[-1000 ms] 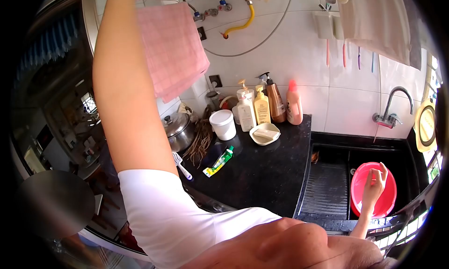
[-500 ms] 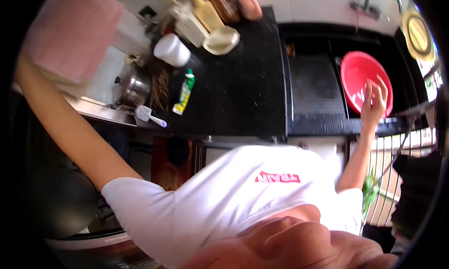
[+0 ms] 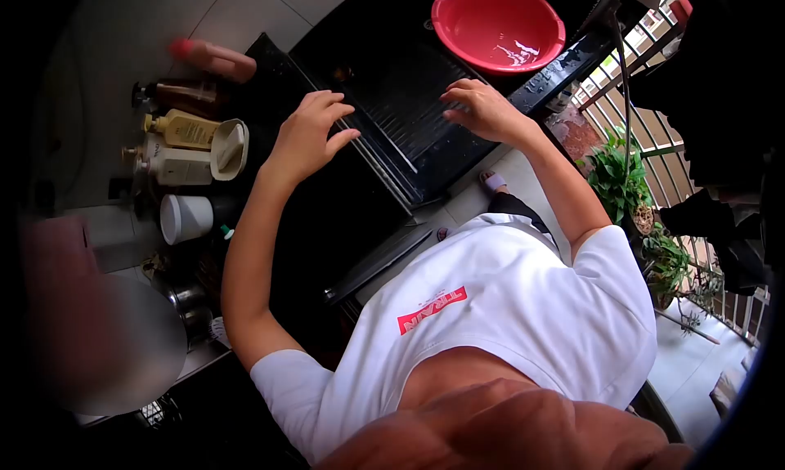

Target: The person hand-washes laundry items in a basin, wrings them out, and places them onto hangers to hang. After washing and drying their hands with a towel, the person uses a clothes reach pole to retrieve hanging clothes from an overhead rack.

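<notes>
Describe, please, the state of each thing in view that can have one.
Left bare hand: open, empty.
Right bare hand: open, fingers bent, empty.
Round red plastic basin: upright, open-topped.
Black sink ledge: wet with drops.
Yellow pump bottle: standing.
Pink bottle with red cap: capped, blurred.
Shallow cream dish: holding a pale bar.
Round white tub: standing; lid unclear.

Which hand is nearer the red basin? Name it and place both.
Right. The right hand is near the red basin, just below its rim in the picture; the left hand is farther away, off to the left across the ridged drainboard.
</notes>
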Demonstrator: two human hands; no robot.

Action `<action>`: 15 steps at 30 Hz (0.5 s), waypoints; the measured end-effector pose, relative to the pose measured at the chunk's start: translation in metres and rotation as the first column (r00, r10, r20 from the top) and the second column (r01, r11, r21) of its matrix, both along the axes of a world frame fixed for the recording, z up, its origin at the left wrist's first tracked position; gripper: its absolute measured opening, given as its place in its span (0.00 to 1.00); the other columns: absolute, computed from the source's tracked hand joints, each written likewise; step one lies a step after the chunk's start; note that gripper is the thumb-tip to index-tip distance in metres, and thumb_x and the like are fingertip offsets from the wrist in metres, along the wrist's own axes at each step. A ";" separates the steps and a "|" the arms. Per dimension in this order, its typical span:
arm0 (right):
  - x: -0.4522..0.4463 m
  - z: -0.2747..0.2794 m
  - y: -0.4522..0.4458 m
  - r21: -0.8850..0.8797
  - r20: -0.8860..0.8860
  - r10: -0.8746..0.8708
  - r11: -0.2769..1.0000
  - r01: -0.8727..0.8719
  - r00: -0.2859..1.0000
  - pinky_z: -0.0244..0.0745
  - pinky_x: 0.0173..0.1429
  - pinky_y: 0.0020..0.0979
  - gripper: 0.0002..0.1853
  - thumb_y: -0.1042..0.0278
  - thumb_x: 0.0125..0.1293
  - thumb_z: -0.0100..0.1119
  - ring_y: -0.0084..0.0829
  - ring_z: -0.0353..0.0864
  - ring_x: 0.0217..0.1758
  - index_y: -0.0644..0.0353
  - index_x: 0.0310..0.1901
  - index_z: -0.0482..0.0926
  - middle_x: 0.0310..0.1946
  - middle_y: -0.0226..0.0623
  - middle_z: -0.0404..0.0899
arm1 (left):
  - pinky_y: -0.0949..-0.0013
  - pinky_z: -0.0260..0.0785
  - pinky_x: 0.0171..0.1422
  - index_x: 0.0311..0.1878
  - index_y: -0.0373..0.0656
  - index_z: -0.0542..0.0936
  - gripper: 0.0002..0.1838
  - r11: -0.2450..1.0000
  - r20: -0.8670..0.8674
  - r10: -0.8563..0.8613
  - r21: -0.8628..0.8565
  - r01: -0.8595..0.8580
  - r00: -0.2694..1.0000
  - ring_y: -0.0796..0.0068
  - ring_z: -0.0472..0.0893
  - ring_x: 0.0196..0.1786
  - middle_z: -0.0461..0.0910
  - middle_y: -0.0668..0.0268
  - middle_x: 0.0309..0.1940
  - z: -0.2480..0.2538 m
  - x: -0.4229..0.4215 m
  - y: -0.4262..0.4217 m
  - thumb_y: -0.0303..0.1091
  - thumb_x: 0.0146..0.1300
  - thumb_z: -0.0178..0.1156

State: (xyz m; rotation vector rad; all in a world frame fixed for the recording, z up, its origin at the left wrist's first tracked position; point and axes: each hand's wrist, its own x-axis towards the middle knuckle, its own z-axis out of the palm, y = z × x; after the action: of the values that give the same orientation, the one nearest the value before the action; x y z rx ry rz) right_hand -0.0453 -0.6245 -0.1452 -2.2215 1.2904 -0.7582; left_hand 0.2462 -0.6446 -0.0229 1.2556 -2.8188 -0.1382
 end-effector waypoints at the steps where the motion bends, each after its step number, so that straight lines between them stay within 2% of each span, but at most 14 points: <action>1: -0.007 -0.005 -0.009 0.106 0.055 0.050 0.993 -0.056 0.997 0.70 0.59 0.39 0.22 0.56 0.65 0.57 0.47 0.72 0.57 0.62 0.55 0.74 0.54 0.48 0.73 | 0.60 0.68 0.61 0.47 0.42 0.80 0.19 1.000 -0.039 0.000 0.008 0.001 0.999 0.62 0.69 0.63 0.75 0.60 0.55 -0.001 -0.013 -0.010 0.42 0.55 0.65; 3: -0.035 0.001 -0.024 0.421 0.267 -0.101 0.907 -0.021 0.958 0.70 0.61 0.38 0.30 0.51 0.65 0.56 0.44 0.71 0.61 0.61 0.62 0.66 0.59 0.50 0.69 | 0.61 0.68 0.61 0.47 0.42 0.80 0.19 1.000 -0.051 -0.022 0.005 0.022 0.998 0.63 0.69 0.63 0.75 0.60 0.54 -0.006 -0.036 -0.029 0.43 0.55 0.65; 4: -0.055 -0.007 -0.045 0.439 0.369 -0.156 0.898 -0.023 0.916 0.69 0.61 0.38 0.34 0.48 0.65 0.55 0.41 0.69 0.63 0.62 0.66 0.61 0.62 0.50 0.67 | 0.61 0.68 0.61 0.47 0.42 0.80 0.19 0.999 -0.016 -0.033 -0.008 0.033 0.999 0.63 0.69 0.63 0.75 0.61 0.54 -0.010 -0.048 -0.039 0.43 0.56 0.65; 7: -0.112 -0.002 -0.118 0.329 0.402 -0.329 0.923 0.201 0.854 0.67 0.63 0.36 0.35 0.49 0.66 0.55 0.42 0.68 0.64 0.66 0.66 0.59 0.62 0.52 0.66 | 0.61 0.68 0.60 0.47 0.43 0.80 0.19 1.000 0.018 -0.031 -0.003 0.031 0.999 0.64 0.68 0.63 0.76 0.62 0.53 -0.020 -0.088 -0.077 0.43 0.56 0.64; 9: -0.142 0.022 -0.180 0.253 0.493 -0.357 0.931 0.262 0.793 0.65 0.65 0.37 0.40 0.47 0.64 0.56 0.44 0.66 0.65 0.68 0.67 0.55 0.64 0.55 0.62 | 0.60 0.68 0.60 0.47 0.43 0.80 0.19 0.995 0.002 -0.037 0.097 0.037 0.999 0.64 0.69 0.61 0.76 0.62 0.52 -0.030 -0.119 -0.107 0.44 0.56 0.64; 11: -0.165 0.060 -0.243 0.185 0.536 -0.385 0.922 0.340 0.751 0.59 0.69 0.39 0.47 0.42 0.60 0.58 0.46 0.59 0.69 0.70 0.68 0.49 0.66 0.58 0.57 | 0.61 0.68 0.59 0.46 0.44 0.81 0.18 0.995 -0.003 0.007 0.100 -0.007 1.000 0.63 0.71 0.59 0.76 0.61 0.51 -0.038 -0.160 -0.138 0.44 0.57 0.63; 13: -0.185 0.075 -0.330 0.090 0.577 -0.408 0.893 0.441 0.708 0.54 0.72 0.39 0.52 0.39 0.57 0.59 0.47 0.52 0.73 0.73 0.68 0.46 0.68 0.59 0.51 | 0.60 0.66 0.62 0.46 0.42 0.81 0.18 0.980 0.020 0.035 0.194 -0.039 0.999 0.59 0.72 0.59 0.76 0.57 0.51 -0.049 -0.205 -0.184 0.43 0.57 0.63; 15: -0.198 0.106 -0.385 0.064 0.632 -0.370 0.900 0.430 0.681 0.50 0.74 0.38 0.55 0.39 0.56 0.60 0.48 0.46 0.74 0.76 0.68 0.43 0.69 0.62 0.46 | 0.61 0.66 0.62 0.47 0.42 0.81 0.18 0.968 -0.005 0.010 0.252 -0.008 1.000 0.56 0.74 0.56 0.78 0.56 0.49 -0.063 -0.247 -0.230 0.43 0.58 0.62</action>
State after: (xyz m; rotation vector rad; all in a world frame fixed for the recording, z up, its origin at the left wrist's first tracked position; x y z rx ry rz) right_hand -0.2434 -1.0095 -0.0389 -1.4951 1.3925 -1.5984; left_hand -0.0008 -0.8742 -0.0859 1.3076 -2.8597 -0.5149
